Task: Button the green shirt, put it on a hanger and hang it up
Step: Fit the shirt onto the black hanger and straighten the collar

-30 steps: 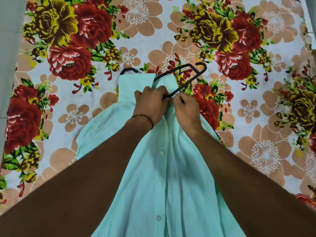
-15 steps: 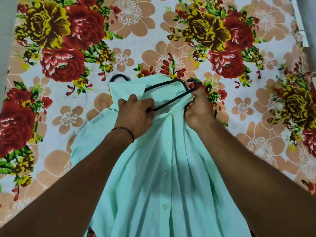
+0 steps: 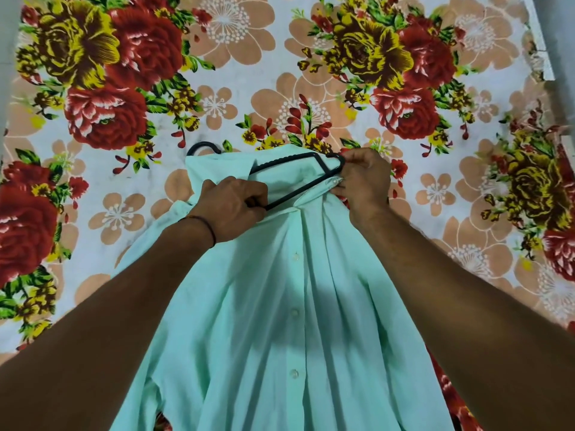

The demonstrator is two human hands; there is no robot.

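The pale green shirt (image 3: 280, 321) lies front up on a flowered bedsheet, its button row closed down the middle. A black hanger (image 3: 289, 164) sits in the open neck, one arm showing over the fabric, its hook (image 3: 203, 147) poking out beyond the collar at the left. My left hand (image 3: 231, 209) grips the hanger's lower bar together with the shirt's left neck edge. My right hand (image 3: 362, 181) pinches the right collar edge at the hanger's shoulder tip. The hanger's other arm is hidden under the cloth.
The flowered bedsheet (image 3: 217, 57) covers the whole surface around the shirt. A grey wall or floor strip (image 3: 560, 32) runs along the right edge, and another along the far left.
My hands have parted: the right one moved out to the hanger's right tip, pulling the collar over it. The hanger's arm has tilted flatter and sunk further into the neck opening.
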